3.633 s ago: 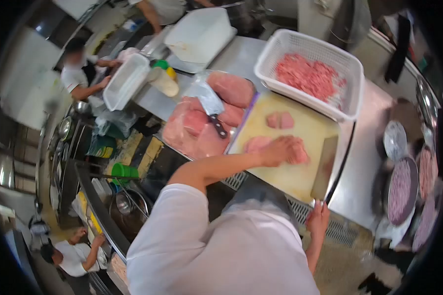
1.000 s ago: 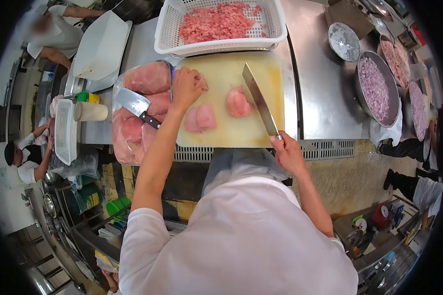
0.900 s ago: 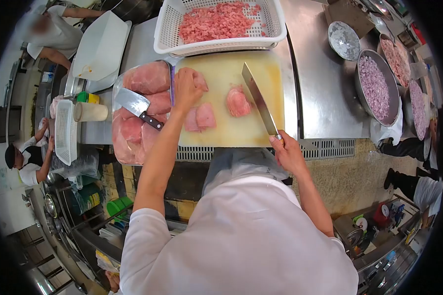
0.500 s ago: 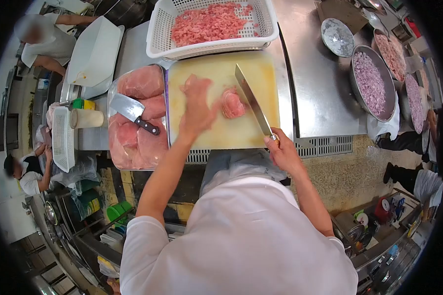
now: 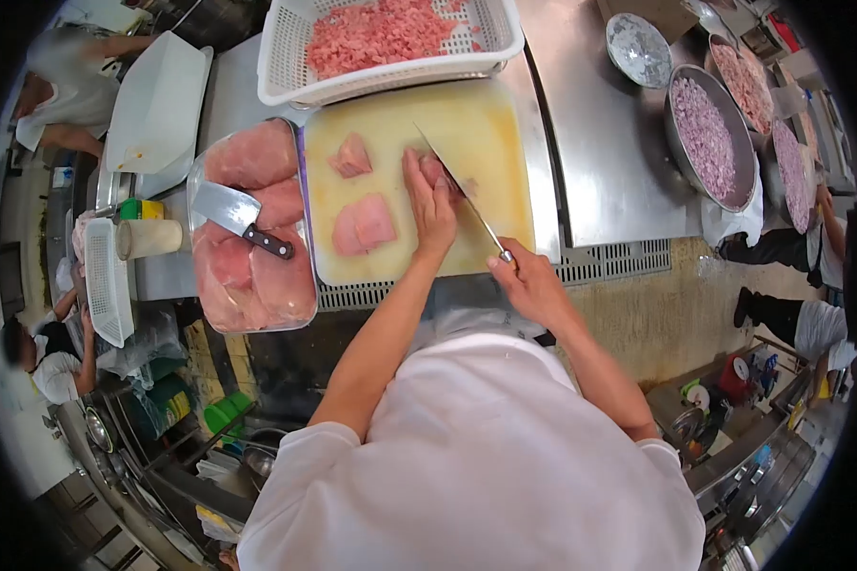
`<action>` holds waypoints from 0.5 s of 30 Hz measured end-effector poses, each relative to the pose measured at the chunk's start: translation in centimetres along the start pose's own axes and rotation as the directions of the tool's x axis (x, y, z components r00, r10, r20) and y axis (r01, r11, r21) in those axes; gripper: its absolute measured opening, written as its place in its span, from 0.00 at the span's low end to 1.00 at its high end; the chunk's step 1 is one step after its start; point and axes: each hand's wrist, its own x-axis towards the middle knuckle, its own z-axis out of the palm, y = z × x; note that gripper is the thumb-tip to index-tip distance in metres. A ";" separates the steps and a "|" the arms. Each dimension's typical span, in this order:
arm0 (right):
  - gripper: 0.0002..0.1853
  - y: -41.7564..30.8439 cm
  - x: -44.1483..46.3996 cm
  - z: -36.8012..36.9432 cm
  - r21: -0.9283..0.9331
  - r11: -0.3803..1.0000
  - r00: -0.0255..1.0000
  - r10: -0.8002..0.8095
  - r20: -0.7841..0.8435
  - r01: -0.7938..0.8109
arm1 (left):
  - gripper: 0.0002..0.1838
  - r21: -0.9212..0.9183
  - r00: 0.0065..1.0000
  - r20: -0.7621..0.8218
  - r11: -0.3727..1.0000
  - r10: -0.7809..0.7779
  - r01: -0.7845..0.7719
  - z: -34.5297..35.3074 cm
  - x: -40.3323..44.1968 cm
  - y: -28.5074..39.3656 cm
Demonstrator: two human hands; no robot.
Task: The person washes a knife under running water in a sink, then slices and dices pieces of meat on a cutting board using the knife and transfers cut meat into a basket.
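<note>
The left hand has left the cut pieces and now lies over the rounded lump of pink raw meat at the blade, its fingers held narrow and cupped along the lump. The right hand is closed around the handle of the long, broad-bladed steel knife, whose blade slants up and away to the lump's right side. With this shift both hands meet at one piece: the left steadies the meat, the right keeps the edge at it. Because the fingers cover most of the lump, I cannot tell whether the edge has entered it.

Left of the left hand, on the yellowed rectangular plastic cutting board, sit a pair of flat pale-pink slices and, farther from the person, a small angular pink chunk; both stand apart from the hands. Farther left, a steel cleaver with a black riveted handle rests on large smooth cuts of raw meat in a shallow tray. Beyond the hands, a white perforated plastic basket holds finely cut pink meat. The bare steel tabletop extends to their right.
</note>
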 end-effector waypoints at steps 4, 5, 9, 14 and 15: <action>0.27 1.4 0.8 -0.2 -0.042 0.999 0.999 -0.005 -0.050 0.003 | 0.32 0.137 0.985 -0.001 0.976 0.173 -0.171 -1.1 0.2 0.5; 0.26 2.1 1.1 0.1 -0.044 0.999 0.996 -0.026 -0.084 0.023 | 0.28 0.239 0.982 0.043 0.953 0.183 -0.188 -1.9 0.4 0.8; 0.25 2.0 0.8 -0.4 -0.054 0.997 0.991 -0.067 -0.120 0.061 | 0.14 0.415 0.953 0.209 0.863 0.219 -0.289 -3.9 1.5 3.2; 0.23 -2.7 -2.2 -1.6 -0.094 0.996 0.994 -0.002 -0.114 -0.008 | 0.14 0.449 0.930 0.294 0.826 0.222 -0.340 -4.2 2.5 2.5; 0.23 -3.7 -2.9 -1.6 -0.111 0.994 0.993 0.002 -0.117 -0.015 | 0.16 0.469 0.929 0.301 0.815 0.214 -0.340 -4.1 2.7 2.4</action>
